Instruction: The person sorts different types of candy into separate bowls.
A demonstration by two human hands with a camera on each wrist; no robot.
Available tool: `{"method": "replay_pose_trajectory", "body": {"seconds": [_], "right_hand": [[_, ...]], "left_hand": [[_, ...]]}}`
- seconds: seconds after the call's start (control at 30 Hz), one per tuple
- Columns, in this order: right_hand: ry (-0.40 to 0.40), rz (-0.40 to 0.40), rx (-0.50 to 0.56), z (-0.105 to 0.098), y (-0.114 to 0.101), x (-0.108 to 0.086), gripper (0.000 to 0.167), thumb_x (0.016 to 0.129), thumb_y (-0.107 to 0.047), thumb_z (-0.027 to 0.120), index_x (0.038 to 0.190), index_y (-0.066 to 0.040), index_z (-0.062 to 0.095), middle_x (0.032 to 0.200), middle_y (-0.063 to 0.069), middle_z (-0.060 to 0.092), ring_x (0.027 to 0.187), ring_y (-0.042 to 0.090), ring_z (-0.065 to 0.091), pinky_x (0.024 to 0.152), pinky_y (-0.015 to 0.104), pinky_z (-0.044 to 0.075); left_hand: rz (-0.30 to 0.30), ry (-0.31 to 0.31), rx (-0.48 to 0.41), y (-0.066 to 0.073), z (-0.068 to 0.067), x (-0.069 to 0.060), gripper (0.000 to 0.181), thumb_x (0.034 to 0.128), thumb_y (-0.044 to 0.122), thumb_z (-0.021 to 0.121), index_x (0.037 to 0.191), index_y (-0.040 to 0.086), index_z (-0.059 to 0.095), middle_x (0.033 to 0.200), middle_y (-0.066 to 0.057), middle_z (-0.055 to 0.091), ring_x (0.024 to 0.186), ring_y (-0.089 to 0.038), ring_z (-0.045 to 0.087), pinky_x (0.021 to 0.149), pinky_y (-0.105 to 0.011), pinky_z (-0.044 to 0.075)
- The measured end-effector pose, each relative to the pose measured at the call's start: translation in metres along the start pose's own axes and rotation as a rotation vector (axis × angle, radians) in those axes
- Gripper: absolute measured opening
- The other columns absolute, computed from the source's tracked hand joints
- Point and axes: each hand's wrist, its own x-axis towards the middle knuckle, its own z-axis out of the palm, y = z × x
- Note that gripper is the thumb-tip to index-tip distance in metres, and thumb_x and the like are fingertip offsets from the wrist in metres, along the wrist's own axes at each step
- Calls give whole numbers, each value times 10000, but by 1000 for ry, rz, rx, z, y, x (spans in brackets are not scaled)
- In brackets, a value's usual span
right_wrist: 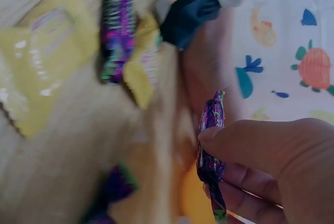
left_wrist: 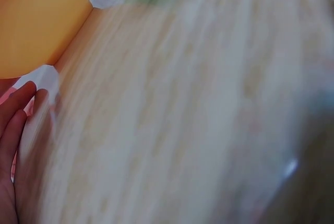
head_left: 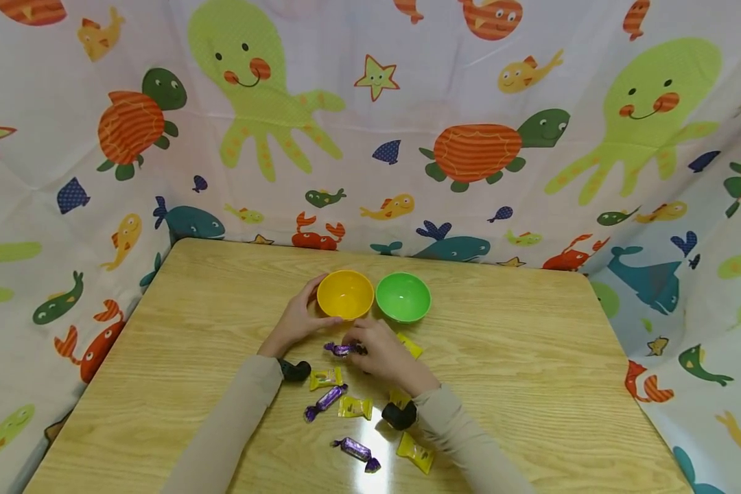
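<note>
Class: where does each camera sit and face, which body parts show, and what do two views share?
Head: on the head, facing forward and down at the table; left hand and right hand show.
Left wrist: on that wrist, facing table and orange bowl; left fingers show at the edge.
Right wrist: on that wrist, facing a purple candy the right hand pinches; left arm shows beyond.
Head and left wrist share the orange bowl.

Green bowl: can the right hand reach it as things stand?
Probably yes: the right hand is close to the green bowl, with nothing tall visibly between, though the hand holds a purple candy.
</note>
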Motion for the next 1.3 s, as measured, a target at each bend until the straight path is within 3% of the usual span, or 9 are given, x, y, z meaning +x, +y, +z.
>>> {"method": "replay_pose_trajectory", "body": {"seconds": [0.17,0.3,0.43,0.57,0.67,0.87,1.07,1.3], "right_hand": [[41,-64,-2,-18,-7,5,140,832,-102,788,965,-98,744,967,21,677,923,182,606,803,340,493],[50,-64,19,-34,-10,12,153,829,-73,788,974,-65,744,954,36,669,910,191,622,808,335,527],[48,-17,42,-46,-6,24,159,849,-64,776,1001,-49,731,960,41,649,899,183,628,795,303,541],[75,50,59,-48,4,40,158,867,-83,768,1019,-53,737,974,43,651,922,207,624,820,321,527],[113,88,47,-46,12,52,145,870,-93,765,1007,-50,747,961,49,657,936,230,606,851,358,505],[151,147,-63,-30,30,70,126,872,-126,763,987,-74,755,938,42,658,961,242,572,957,442,428],[87,194,-224,-10,44,80,132,878,-185,767,985,-108,757,980,23,680,1001,227,540,1005,437,379],[47,161,-355,1,43,88,41,869,-116,737,899,-132,759,917,8,712,939,227,547,1034,457,375]], "left_hand": [[13,4,0,0,-1,1,952,777,308,868,1549,195,323,1532,-46,409,1376,-258,403,1166,-490,266],[32,6,5,1,-1,1,950,780,261,871,1549,161,323,1532,-67,410,1372,-266,411,1161,-476,281],[61,2,-9,0,-2,3,932,783,150,861,1544,108,326,1546,-105,389,1393,-300,388,1169,-492,257],[31,5,-3,-1,-2,1,945,777,266,873,1544,169,331,1529,-62,415,1384,-274,398,1169,-494,255],[6,8,11,0,-2,0,960,762,387,869,1541,225,333,1511,-26,435,1366,-247,416,1161,-488,276],[23,1,3,-1,0,0,969,766,364,870,1550,204,323,1512,-40,435,1368,-256,419,1153,-489,293],[21,-2,-8,-1,0,0,967,763,373,870,1548,202,331,1500,-30,446,1364,-254,423,1152,-496,289],[21,9,-11,-2,-1,0,985,745,376,882,1546,205,336,1504,-25,444,1364,-253,422,1152,-498,287]]}}
